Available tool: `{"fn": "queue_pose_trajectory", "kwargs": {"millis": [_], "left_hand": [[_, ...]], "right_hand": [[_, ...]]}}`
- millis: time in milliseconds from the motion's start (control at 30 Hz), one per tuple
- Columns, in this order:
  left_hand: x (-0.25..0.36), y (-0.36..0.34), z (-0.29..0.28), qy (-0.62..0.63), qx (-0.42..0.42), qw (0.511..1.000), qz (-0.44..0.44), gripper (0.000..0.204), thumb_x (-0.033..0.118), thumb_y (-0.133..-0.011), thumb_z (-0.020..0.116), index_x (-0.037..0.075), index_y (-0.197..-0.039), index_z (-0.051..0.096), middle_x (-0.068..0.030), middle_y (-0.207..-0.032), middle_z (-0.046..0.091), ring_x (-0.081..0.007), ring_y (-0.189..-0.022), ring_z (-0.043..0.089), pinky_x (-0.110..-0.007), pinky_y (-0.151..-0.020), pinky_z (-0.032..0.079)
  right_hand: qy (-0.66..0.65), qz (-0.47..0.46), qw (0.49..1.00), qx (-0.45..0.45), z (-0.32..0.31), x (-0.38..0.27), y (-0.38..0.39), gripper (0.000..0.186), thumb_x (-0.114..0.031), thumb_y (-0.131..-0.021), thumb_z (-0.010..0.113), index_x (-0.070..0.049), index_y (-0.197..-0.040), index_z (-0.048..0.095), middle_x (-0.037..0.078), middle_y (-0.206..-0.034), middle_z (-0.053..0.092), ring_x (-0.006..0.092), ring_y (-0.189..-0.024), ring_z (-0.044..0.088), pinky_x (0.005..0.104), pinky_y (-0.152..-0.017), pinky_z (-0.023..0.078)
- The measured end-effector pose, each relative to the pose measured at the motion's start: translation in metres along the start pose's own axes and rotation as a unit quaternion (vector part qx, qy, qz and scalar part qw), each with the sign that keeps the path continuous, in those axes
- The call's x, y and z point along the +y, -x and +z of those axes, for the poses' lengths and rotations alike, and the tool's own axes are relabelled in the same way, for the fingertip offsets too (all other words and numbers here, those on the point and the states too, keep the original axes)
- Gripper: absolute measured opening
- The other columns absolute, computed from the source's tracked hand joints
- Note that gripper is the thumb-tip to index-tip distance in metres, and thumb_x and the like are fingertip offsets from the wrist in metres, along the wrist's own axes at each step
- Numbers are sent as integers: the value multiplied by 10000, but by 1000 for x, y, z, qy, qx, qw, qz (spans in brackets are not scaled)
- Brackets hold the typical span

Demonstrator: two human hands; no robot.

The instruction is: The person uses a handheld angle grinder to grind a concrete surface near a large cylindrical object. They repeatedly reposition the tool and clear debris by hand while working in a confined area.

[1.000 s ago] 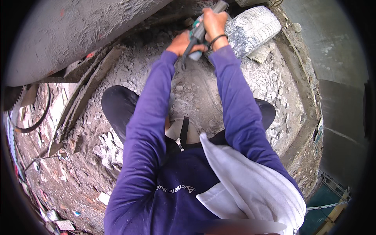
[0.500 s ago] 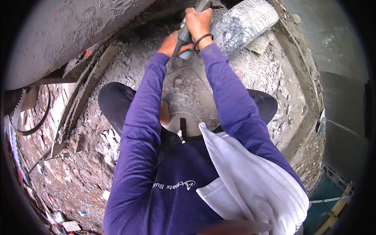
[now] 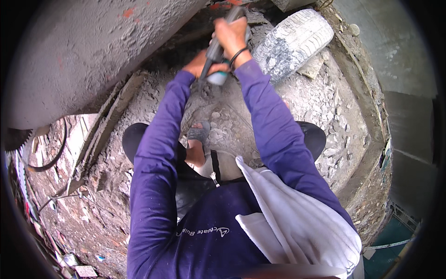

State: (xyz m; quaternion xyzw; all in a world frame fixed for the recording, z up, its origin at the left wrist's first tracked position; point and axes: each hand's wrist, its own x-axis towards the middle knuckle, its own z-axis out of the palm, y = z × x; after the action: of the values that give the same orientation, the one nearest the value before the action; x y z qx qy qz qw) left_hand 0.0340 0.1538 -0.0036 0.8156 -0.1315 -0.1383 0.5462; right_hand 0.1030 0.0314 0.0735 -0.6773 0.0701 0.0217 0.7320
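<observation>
My right hand [image 3: 231,32] and my left hand [image 3: 203,65] are wrapped round a grey power tool [image 3: 214,49] with teal parts, held at arm's length near the top of the view. The right hand is on the upper body of it, the left lower down. It is slightly blurred, and its working end is unclear. Just right of it lies a dust-whitened tyre [image 3: 295,39]. A rough grey concrete mass [image 3: 83,56] with red marks slants across the upper left, close to the tool. Broken concrete [image 3: 218,116] covers the ground below my hands.
My sandalled foot [image 3: 199,132] and bent knees are among the rubble. Broken slabs [image 3: 107,116] and a dark curved hose or bar [image 3: 53,160] lie at left. At right, a concrete ledge [image 3: 374,121] edges a drop to a lower grey surface [image 3: 411,130].
Both hands and the tool have moved left, away from the tyre, and slightly toward me over the last second. The grip stays. The whole view has shifted a little, and more of my foot shows.
</observation>
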Motion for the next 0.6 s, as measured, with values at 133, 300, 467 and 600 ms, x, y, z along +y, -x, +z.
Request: {"fn": "queue_pose_trajectory", "kwargs": {"millis": [133,300,467,600], "left_hand": [[67,-76,-18,-88,-32,995,-26,556,547,-749,844,65,-1025,824,-129,-1026,796,-258,-937,746,-366,-854,575],[78,-98,27,-19,-18,999,-23,567,484,-766,845,44,-1119,790,-166,-1055,781,-264,-939,738,-395,-838,573],[-110,110,115,-22,183,982,-31,658,325,-957,659,89,-1540,466,-235,-1280,673,-385,-1183,662,-472,-1003,509],[-118,121,159,-65,189,976,-83,512,127,-1022,506,84,-1525,426,-345,-1102,691,-541,-1042,669,-564,-835,528]], "right_hand": [[-69,68,995,-16,-35,-59,-79,197,-96,-923,593,79,-984,661,155,-755,645,246,-579,625,414,-500,504],[205,-172,959,-95,-106,-12,-182,181,-98,-863,633,70,-795,632,176,-701,672,261,-576,680,428,-515,536],[51,-145,986,61,-21,82,175,568,6,-837,697,24,-1350,454,162,-1128,633,276,-958,683,414,-867,570],[29,-47,998,-2,-64,88,176,499,-102,-874,753,24,-1276,487,144,-1001,665,265,-870,686,401,-814,560]]}}
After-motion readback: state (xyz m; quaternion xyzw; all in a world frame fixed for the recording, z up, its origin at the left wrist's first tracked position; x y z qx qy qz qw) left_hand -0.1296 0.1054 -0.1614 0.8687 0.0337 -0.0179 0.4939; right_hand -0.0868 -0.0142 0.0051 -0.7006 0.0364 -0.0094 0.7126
